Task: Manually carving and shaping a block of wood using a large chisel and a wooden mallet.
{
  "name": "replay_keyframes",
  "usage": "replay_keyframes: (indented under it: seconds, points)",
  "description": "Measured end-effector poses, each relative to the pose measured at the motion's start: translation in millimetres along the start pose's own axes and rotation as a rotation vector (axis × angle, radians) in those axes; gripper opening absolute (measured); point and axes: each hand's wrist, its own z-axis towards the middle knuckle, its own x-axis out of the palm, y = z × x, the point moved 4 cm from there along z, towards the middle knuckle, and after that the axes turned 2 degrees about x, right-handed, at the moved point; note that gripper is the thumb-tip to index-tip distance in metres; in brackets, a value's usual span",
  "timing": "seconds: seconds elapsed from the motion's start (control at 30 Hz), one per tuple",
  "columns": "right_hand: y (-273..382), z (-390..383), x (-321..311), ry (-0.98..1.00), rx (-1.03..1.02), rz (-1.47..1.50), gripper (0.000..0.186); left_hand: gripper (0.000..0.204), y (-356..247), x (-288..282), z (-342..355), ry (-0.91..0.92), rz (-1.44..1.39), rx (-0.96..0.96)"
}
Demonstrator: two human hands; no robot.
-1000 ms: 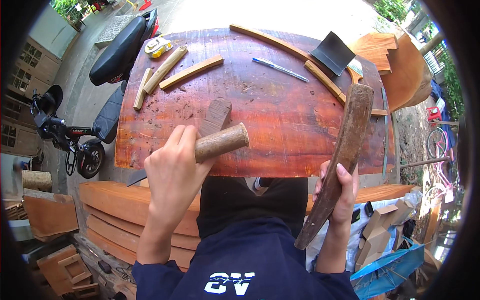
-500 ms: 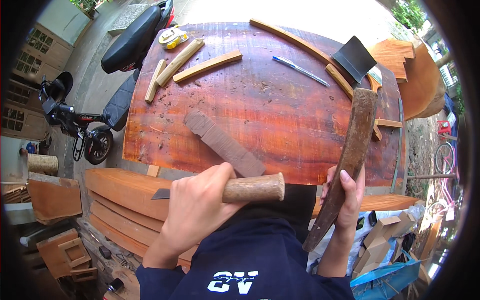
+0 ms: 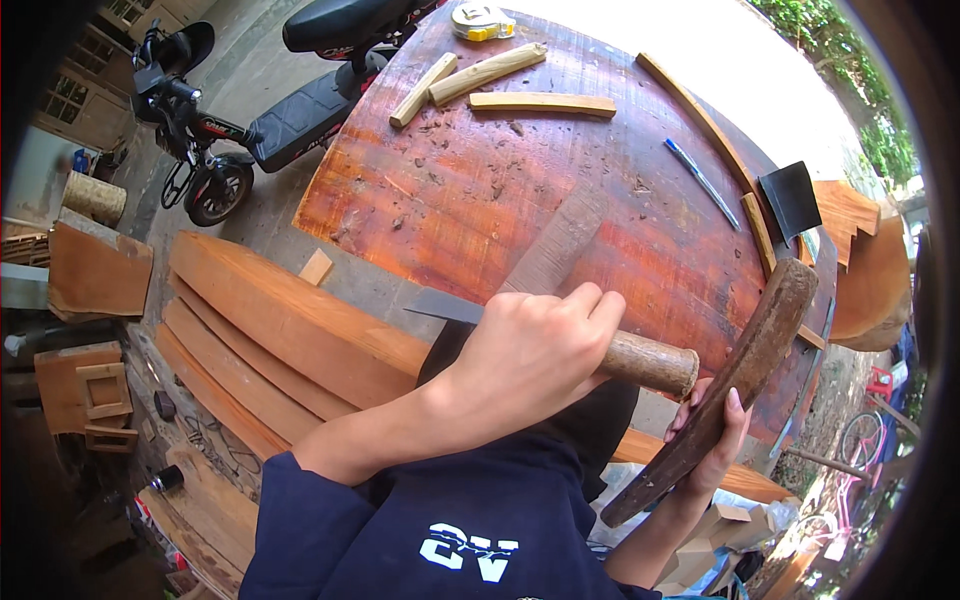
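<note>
My left hand [image 3: 545,350] is closed around the round wooden handle of a chisel [image 3: 650,362]. Its grey, pointed metal blade sticks out to the left of the fist. At the right, my right hand [image 3: 715,430] grips a long, slightly curved piece of dark brown wood [image 3: 730,385], tilted with its upper end over the table. The butt of the chisel handle comes close to this wood; whether they touch I cannot tell. Beyond my left fist, a flat brown strip with fine cross ridges [image 3: 560,240] shows on the reddish wooden table [image 3: 430,200], partly hidden by the fist.
On the table are several light wood sticks [image 3: 542,104], a yellow-and-white tape measure [image 3: 482,22], a blue pen [image 3: 702,185] and a black curved sheet [image 3: 790,203]. Stacked curved planks [image 3: 290,310] lie at the left. A scooter [image 3: 290,125] stands beyond them.
The view has turned, so the table appears shifted to the right. My left hand with the chisel has come nearer the dark wood; the right hand still holds it, now lower.
</note>
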Motion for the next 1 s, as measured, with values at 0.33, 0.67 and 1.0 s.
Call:
replay_keyframes:
  seconds: [0.33,0.67,1.0]
  points:
    - [1,-1,4,-0.006,0.019,-0.027,0.043,0.038,-4,-20,-44,0.137,0.139,-0.081]
    - [1,-4,2,0.008,0.021,-0.012,0.039,0.036,12,-37,-52,0.025,0.099,-0.225]
    - [0,-3,1,0.025,0.027,-0.017,0.038,0.040,28,-31,-45,-0.074,0.085,-0.253]
